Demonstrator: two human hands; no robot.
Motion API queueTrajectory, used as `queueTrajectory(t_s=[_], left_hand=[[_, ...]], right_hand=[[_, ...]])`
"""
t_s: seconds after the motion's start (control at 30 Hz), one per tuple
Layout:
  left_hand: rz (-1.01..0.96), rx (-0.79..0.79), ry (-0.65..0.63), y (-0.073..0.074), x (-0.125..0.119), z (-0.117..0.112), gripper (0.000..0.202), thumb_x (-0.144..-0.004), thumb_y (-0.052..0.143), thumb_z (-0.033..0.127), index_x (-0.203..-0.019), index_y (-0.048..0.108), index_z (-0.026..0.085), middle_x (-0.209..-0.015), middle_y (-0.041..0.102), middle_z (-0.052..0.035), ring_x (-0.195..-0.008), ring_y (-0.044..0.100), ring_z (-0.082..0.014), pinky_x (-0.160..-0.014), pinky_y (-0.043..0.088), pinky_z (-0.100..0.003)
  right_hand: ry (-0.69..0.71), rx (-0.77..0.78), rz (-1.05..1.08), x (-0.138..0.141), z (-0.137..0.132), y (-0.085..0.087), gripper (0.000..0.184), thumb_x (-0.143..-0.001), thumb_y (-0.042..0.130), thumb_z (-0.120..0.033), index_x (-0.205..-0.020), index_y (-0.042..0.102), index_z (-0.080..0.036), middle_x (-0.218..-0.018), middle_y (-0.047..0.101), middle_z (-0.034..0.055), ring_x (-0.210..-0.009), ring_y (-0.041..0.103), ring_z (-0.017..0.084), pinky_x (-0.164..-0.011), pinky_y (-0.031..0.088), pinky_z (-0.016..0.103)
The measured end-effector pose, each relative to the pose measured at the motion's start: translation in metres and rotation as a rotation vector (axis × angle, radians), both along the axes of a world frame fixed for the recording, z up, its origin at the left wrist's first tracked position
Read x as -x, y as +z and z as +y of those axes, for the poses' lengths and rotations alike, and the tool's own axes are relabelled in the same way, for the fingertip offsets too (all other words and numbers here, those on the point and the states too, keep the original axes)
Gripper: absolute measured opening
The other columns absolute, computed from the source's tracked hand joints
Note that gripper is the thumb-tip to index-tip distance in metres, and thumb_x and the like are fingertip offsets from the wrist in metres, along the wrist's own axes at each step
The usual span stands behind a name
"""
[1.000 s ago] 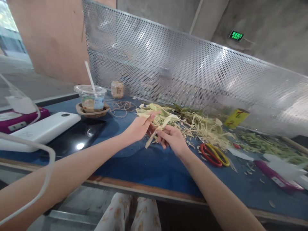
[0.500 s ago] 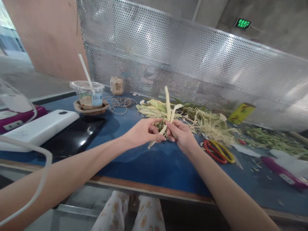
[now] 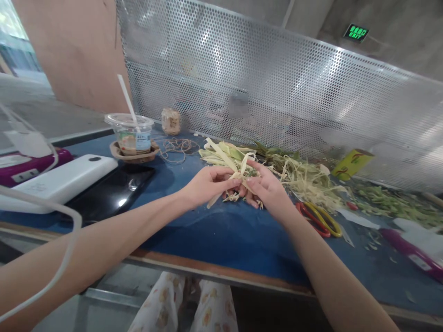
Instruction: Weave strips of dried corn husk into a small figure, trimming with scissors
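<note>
While both hands are held close together above the middle of the table (image 3: 207,240), a few pale husk strips (image 3: 223,156) are kept between them, on the near side of the husk heap (image 3: 238,151) lying toward the far edge. The strips are pinched between thumb and fingers by the left hand (image 3: 212,184), and by the right hand (image 3: 269,188) they are gripped likewise beside the point where they cross; both grips look closed on them, though some fingertips are hidden. A thin strip could be split if it were pulled too hard or bent sharply at that crossing, and the crossing could be loosened if either thumb were eased too soon. Toward the table's right end, the scissors (image 3: 321,220) lie just beside the right forearm and could be knocked by a wide elbow swing. Near the left end of the near edge, the white cable (image 3: 70,246) is looped across the left forearm, and it could be snagged if that arm were drawn back quickly.
</note>
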State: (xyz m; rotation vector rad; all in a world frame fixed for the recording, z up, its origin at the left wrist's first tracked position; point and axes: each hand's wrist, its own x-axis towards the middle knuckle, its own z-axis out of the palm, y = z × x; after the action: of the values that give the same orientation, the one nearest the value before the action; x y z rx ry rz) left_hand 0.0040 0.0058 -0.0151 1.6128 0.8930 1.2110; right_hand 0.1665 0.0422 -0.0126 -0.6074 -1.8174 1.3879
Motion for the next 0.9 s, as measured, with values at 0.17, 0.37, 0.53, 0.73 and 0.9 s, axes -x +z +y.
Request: queueTrajectory(t_s=[0.17, 0.37, 0.53, 0.73, 0.9], left_hand=[[-0.058, 0.038, -0.056, -0.001, -0.002, 0.002, 0.016, -0.071, 0.061, 0.025, -0.08, 0.057, 0.012, -0.062, 0.061, 0.0005, -0.049, 0.05, -0.0062, -0.044, 0.038, -0.017], [-0.088, 0.063, -0.071, -0.001, -0.005, 0.001, 0.015, -0.073, 0.06, 0.024, -0.067, 0.055, 0.011, -0.059, 0.06, -0.0003, -0.043, 0.047, -0.0044, -0.039, 0.037, -0.016], [-0.175, 0.155, 0.019, -0.001, -0.005, 0.0, 0.022, -0.069, 0.064, 0.029, -0.061, 0.053, 0.011, -0.05, 0.054, 0.0029, -0.035, 0.043, -0.0031, -0.032, 0.032, -0.015], [-0.262, 0.222, 0.064, 0.002, -0.003, 0.001, 0.016, -0.07, 0.064, 0.023, -0.064, 0.056, 0.011, -0.05, 0.054, 0.0025, -0.038, 0.039, -0.0015, -0.032, 0.029, -0.013], [-0.285, 0.25, 0.057, 0.003, 0.0, 0.001, 0.016, -0.071, 0.063, 0.021, -0.062, 0.056, 0.01, -0.05, 0.053, 0.0018, -0.04, 0.04, -0.0013, -0.034, 0.028, -0.012]], right_hand=[[-0.064, -0.03, -0.046, 0.0, -0.006, 0.001, 0.057, -0.073, 0.058, -0.026, -0.121, 0.03, -0.018, -0.054, 0.055, -0.0068, -0.035, 0.037, 0.005, -0.034, 0.026, 0.018], [-0.04, -0.012, -0.066, 0.0, -0.008, 0.003, 0.054, -0.074, 0.058, -0.03, -0.121, 0.032, -0.019, -0.053, 0.055, -0.0066, -0.035, 0.033, 0.005, -0.034, 0.023, 0.019], [-0.027, -0.041, -0.109, -0.006, -0.006, 0.007, 0.055, -0.077, 0.054, -0.026, -0.126, 0.031, -0.022, -0.053, 0.054, -0.0067, -0.036, 0.033, 0.005, -0.036, 0.025, 0.019], [-0.035, -0.042, -0.148, -0.009, -0.006, 0.009, 0.046, -0.078, 0.052, -0.024, -0.122, 0.038, -0.02, -0.052, 0.054, -0.0065, -0.036, 0.033, 0.004, -0.035, 0.024, 0.016], [-0.009, -0.021, -0.186, -0.012, -0.004, 0.01, 0.04, -0.078, 0.052, -0.025, -0.117, 0.042, -0.018, -0.053, 0.055, -0.0061, -0.034, 0.034, 0.003, -0.034, 0.025, 0.016]])
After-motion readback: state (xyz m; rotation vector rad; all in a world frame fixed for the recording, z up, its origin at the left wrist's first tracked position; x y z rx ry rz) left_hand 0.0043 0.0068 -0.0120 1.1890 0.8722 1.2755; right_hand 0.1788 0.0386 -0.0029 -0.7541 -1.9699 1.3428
